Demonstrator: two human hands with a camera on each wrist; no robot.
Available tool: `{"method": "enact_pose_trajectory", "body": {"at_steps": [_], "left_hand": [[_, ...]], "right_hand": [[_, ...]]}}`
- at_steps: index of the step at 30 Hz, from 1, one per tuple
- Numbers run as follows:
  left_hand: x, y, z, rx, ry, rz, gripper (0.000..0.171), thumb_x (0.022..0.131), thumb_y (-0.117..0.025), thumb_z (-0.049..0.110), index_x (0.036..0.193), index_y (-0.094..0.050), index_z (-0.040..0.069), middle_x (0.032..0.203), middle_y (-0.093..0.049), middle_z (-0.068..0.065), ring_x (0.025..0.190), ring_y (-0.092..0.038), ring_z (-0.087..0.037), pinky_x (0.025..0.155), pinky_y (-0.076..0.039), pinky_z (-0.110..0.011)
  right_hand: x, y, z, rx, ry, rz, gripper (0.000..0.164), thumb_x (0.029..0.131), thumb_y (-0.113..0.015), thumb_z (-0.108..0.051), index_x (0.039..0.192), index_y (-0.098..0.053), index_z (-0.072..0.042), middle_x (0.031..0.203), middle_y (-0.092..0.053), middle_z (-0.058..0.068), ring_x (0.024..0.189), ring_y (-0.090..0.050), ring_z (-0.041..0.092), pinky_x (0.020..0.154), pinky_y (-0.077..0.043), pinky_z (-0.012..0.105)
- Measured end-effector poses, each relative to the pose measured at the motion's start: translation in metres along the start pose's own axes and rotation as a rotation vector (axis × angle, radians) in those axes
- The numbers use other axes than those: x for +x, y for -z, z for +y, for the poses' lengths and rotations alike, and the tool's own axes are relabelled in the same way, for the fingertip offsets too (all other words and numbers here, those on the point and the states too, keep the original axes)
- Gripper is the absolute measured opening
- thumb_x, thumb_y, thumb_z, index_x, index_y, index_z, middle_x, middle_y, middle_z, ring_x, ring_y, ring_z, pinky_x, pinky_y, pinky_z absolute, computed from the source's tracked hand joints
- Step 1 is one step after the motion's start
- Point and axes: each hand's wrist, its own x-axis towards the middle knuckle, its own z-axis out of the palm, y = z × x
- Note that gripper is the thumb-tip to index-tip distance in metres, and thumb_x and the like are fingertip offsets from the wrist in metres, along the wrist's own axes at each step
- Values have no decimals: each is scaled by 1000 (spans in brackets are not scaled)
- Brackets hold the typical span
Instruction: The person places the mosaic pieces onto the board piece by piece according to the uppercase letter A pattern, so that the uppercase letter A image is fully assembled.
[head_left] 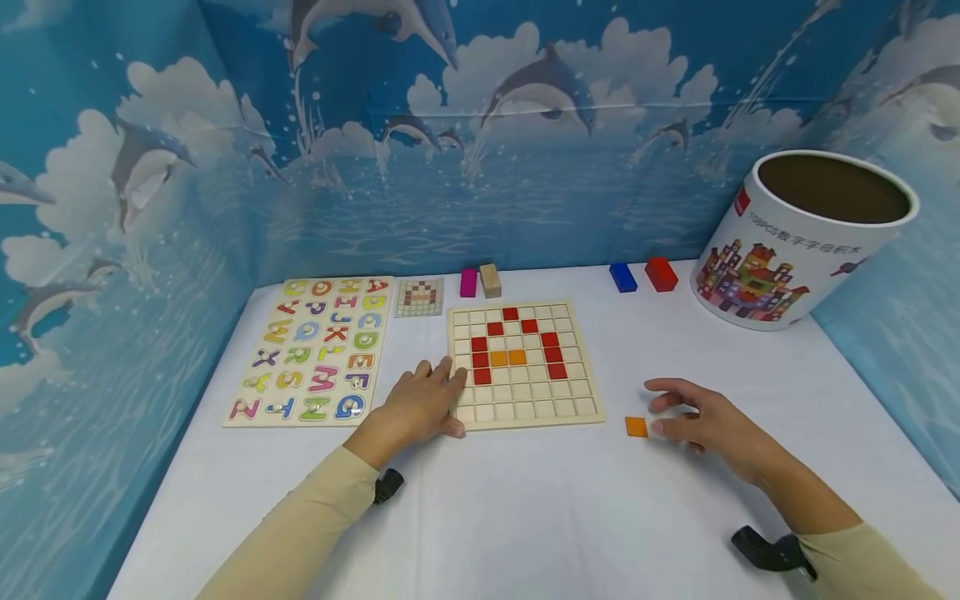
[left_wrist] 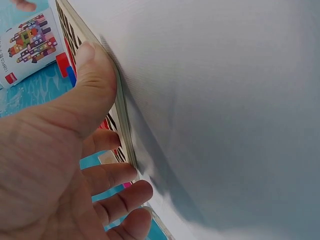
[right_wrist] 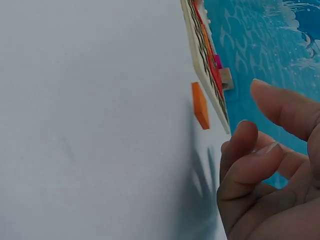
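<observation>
A wooden grid board [head_left: 536, 392] lies at the middle of the table, with several red tiles [head_left: 551, 339] in an arch and two orange tiles [head_left: 517, 357] side by side between them. My left hand [head_left: 427, 402] rests on the board's left edge, fingers spread; the left wrist view shows the thumb [left_wrist: 97, 75] along its near side. To the right of the board, a loose orange tile [head_left: 636, 427] lies on the white cloth. Just beside that tile, my right hand [head_left: 705, 421] has loosely bent fingers and a gap between thumb and forefinger, holding nothing.
An alphabet board [head_left: 300, 404] and a small pattern card [head_left: 420, 297] lie left. Along the back are magenta [head_left: 468, 283], plain wood [head_left: 491, 281], blue [head_left: 622, 277] and red [head_left: 661, 274] blocks. A large white tub [head_left: 780, 250] stands back right, before a dolphin-print backdrop [head_left: 525, 208].
</observation>
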Motion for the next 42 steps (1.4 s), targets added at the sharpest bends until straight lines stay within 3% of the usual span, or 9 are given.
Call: {"method": "enact_pose_trajectory", "body": {"at_steps": [7,13,17,28,33,38,42], "left_hand": [[0,-2,-1,5,-4,9,95,84,-74,54,160,-35,13,166,-27,-16,136,-39,-34,104,-41,-50],[-1,-2,-1,5,-5,11,95,83,-75,54,160,-36,13,166,-28,-17,135,-40,-35,103,-42,-50],[-1,-1,0,1,-9,10,95,84,-75,53,159,-36,13,166,-28,-17,134,-40,-34,104,-41,-50],[0,-3,-1,15,-11,12,95,83,-76,54,159,-36,13,166,-28,-17,136,-39,-35,105,-41,-51],[-1,-2,-1,13,-12,14,95,83,-75,53,159,-36,12,165,-29,-17,135,-40,-35,104,-42,-51],[-1,-1,-1,24,-4,6,94,84,-74,54,160,-36,12,166,-28,-17,136,-39,-34,104,-41,-50],[-1,-1,-1,18,-9,4,95,84,-75,54,160,-36,13,166,-28,-17,136,-39,-34,104,-41,-50]], "right_hand": [[-3,-14,4,-49,-4,10,66,90,-78,-30,148,-50,-12,129,-55,13,97,-50,27,62,-45,31],[-1,-23,-2,-179,56,55,54,89,-79,-20,137,-59,-8,116,-59,11,103,-50,28,78,-48,35],[1,-29,-5,-246,71,89,44,87,-79,-16,128,-66,-7,111,-61,9,100,-51,27,80,-48,37],[1,-32,-8,-272,97,103,27,85,-79,-11,109,-66,-6,98,-58,6,95,-51,25,77,-45,37],[5,-28,-6,-179,69,87,33,91,-75,-15,116,-58,-4,94,-55,7,83,-53,23,67,-47,32],[16,-13,-8,33,53,74,46,102,-63,-24,141,-45,-7,87,-50,11,68,-51,22,59,-45,29],[34,4,-17,187,82,105,45,105,-57,-29,143,-43,-8,91,-51,11,69,-50,20,60,-47,27]]}}
